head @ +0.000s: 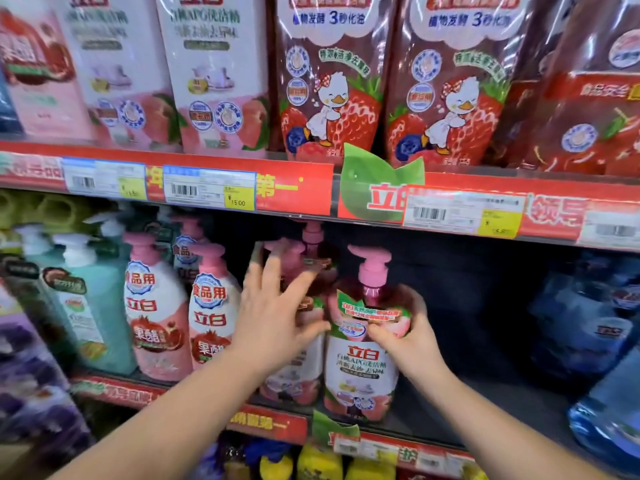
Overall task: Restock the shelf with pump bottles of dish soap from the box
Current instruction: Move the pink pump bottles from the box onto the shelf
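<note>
Right hand point(405, 336) on a pump bottle at the middle shelf front; left hand point(273, 315) spread beside it.

Right hand: fingers and thumb curled round the shoulder of a clear-pink plastic dish soap bottle with pink pump and white peach label point(360, 372). It's upright, base on the grey shelf deck point(485, 403), just behind the red front price strip point(270, 422). Left hand: fingers straight, fanned wide over a second pink-pump bottle point(294, 379) just to the left; blurred, can't confirm contact. Further left: pink-and-white pomegranate pump bottles point(156, 313), then teal pump bottles point(86, 306). Right: dark gap, then blue translucent jugs point(581, 323). Above: red shelf rail with barcode price tags point(207, 188), strawberry-and-duck refill pouches point(329, 81) on the upper shelf.
</note>
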`<control>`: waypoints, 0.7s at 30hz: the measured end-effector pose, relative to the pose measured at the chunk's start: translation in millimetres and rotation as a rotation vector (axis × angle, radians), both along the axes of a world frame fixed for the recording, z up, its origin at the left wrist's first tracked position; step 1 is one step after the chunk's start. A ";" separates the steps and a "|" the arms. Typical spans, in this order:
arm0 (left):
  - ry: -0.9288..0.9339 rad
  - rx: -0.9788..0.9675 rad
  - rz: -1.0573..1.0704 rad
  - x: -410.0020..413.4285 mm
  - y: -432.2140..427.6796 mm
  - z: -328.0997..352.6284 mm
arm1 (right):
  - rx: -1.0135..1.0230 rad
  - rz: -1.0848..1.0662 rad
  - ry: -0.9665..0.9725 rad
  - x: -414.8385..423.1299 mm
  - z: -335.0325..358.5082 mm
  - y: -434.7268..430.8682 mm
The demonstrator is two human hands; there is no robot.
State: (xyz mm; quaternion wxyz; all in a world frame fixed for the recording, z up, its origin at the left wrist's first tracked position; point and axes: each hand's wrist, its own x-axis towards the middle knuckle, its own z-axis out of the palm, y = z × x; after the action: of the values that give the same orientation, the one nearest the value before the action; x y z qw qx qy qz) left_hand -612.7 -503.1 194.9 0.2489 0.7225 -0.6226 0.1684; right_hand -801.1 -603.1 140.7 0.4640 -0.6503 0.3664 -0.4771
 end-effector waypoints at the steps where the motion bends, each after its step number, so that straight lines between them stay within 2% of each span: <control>1: -0.067 0.012 -0.016 2.2 -1.8 -5.1 | -0.019 0.013 0.040 -1.7 0.0 2.4; 3: -0.127 -0.010 -0.053 5.4 -3.3 -11.5 | -0.043 0.046 0.108 -7.1 -0.2 4.6; 6: -0.111 -0.103 -0.119 8.4 -4.3 -14.6 | -0.055 0.132 0.204 -15.2 -7.9 6.4; 9: -0.097 -0.147 -0.169 11.3 -6.2 -18.3 | -0.053 0.106 0.306 -17.6 -15.3 9.6; 14: -0.081 -0.188 -0.182 12.1 -9.6 -18.1 | -0.042 0.065 0.323 -13.9 -18.8 3.5; 21: -0.064 -0.149 -0.174 10.6 -7.6 -17.6 | -0.029 0.080 0.306 -13.5 -19.0 6.6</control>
State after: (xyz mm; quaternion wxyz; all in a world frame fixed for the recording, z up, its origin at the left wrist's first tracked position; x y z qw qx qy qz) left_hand -602.0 -510.7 177.3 0.2954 0.6397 -0.6763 0.2149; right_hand -814.6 -596.5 121.7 0.4121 -0.7361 0.3995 -0.3588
